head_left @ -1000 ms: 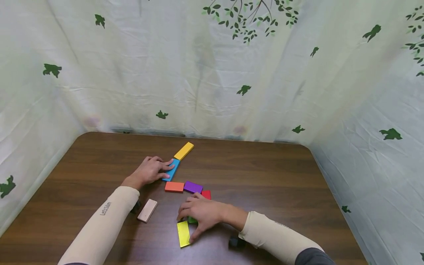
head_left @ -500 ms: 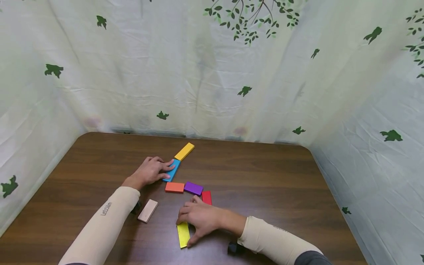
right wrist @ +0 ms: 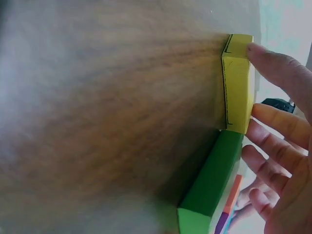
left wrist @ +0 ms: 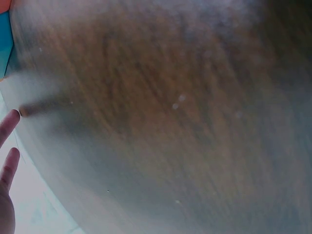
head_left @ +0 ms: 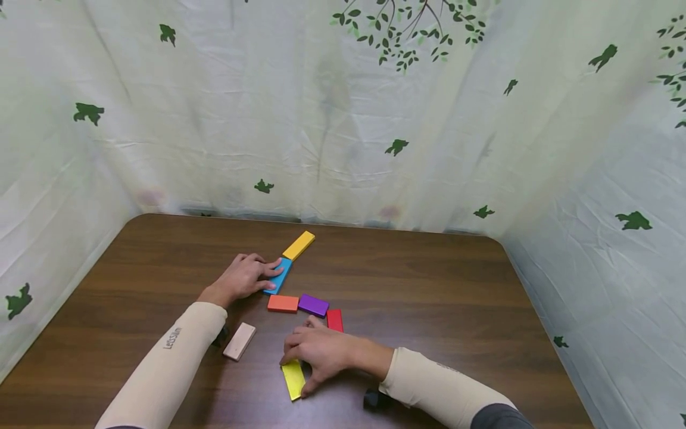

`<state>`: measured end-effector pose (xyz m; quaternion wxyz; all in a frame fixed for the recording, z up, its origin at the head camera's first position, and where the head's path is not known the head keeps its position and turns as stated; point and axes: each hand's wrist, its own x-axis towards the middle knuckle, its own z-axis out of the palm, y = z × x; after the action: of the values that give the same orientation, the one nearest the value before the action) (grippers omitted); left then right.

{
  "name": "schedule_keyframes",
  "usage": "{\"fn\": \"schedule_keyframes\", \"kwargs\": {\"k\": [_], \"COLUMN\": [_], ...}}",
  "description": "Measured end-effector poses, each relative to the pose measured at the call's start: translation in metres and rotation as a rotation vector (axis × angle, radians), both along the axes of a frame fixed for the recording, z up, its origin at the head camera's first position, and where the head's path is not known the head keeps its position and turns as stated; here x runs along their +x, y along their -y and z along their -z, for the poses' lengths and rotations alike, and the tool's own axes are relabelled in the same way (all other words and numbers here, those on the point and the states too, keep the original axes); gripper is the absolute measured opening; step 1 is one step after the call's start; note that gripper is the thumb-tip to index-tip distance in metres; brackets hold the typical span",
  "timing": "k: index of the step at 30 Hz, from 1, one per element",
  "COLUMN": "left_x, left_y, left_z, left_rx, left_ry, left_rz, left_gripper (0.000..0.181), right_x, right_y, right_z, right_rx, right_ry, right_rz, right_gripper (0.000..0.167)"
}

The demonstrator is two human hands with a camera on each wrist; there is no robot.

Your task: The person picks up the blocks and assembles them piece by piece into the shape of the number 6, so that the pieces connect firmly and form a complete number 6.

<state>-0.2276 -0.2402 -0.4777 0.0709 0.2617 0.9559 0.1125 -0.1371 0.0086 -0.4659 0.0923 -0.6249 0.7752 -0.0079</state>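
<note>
My left hand (head_left: pixel 242 277) rests with its thumb and a fingertip on the blue block (head_left: pixel 281 275), fingers fairly straight. My right hand (head_left: pixel 324 351) has its thumb and fingers at opposite ends of the yellow block (head_left: pixel 293 379), which lies on the table. In the right wrist view the yellow block (right wrist: pixel 237 87) meets the end of the green block (right wrist: pixel 212 178) at an angle; in the head view the hand hides the green one. The red block (head_left: pixel 334 320) lies just beyond the right hand. Only fingers of the left hand (left wrist: pixel 7 170) show in the left wrist view.
An orange block (head_left: pixel 283 304) and a purple block (head_left: pixel 313 305) lie end to end between the hands. An amber block (head_left: pixel 298 245) touches the blue one's far end. A pale block (head_left: pixel 239 341) lies beside the left forearm. Curtains stand behind the brown table (head_left: pixel 418 280).
My right hand has shifted slightly left, and the yellow block's far end has swung left with it. More of the red block shows. The left hand has stayed on the blue block.
</note>
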Motion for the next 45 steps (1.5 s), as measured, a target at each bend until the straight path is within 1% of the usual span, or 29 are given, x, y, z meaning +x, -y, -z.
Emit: {"fn": "schedule_keyframes", "kwargs": {"k": [3, 9, 16, 22, 25, 32, 40, 45], "left_x": [0.0, -0.002, -0.003, -0.002, -0.002, 0.0, 0.0, 0.001], "left_y": [0.0, -0.001, -0.001, 0.0, 0.0, -0.001, 0.0, 0.001], "left_z": [-0.001, -0.003, -0.002, -0.001, -0.001, -0.003, -0.002, -0.001], "left_rx": [0.004, 0.009, -0.002, 0.003, 0.008, 0.01, 0.006, 0.002], "left_ry": [-0.004, -0.029, -0.02, -0.028, -0.03, -0.011, -0.01, -0.008], "left_rz": [-0.007, -0.003, 0.005, 0.015, 0.018, 0.012, 0.009, 0.008], "left_gripper": [0.055, 0.055, 0.055, 0.054, 0.054, 0.055, 0.055, 0.055], "right_x": [-0.004, -0.014, -0.021, -0.027, -0.029, -0.032, -0.035, -0.036], "right_y": [0.005, 0.016, 0.027, 0.032, 0.034, 0.038, 0.041, 0.043], "right_z": [-0.002, -0.01, -0.017, -0.02, -0.021, -0.023, -0.022, -0.024], "right_rx": [0.018, 0.067, 0.141, 0.162, 0.174, 0.195, 0.21, 0.233], "right_ry": [0.02, 0.015, 0.005, 0.01, 0.022, 0.051, 0.04, 0.041], "right_rz": [-0.002, -0.012, -0.046, -0.035, -0.032, -0.042, -0.067, -0.072], "right_gripper": [0.057, 0.055, 0.056, 0.058, 0.057, 0.059, 0.059, 0.059]}}
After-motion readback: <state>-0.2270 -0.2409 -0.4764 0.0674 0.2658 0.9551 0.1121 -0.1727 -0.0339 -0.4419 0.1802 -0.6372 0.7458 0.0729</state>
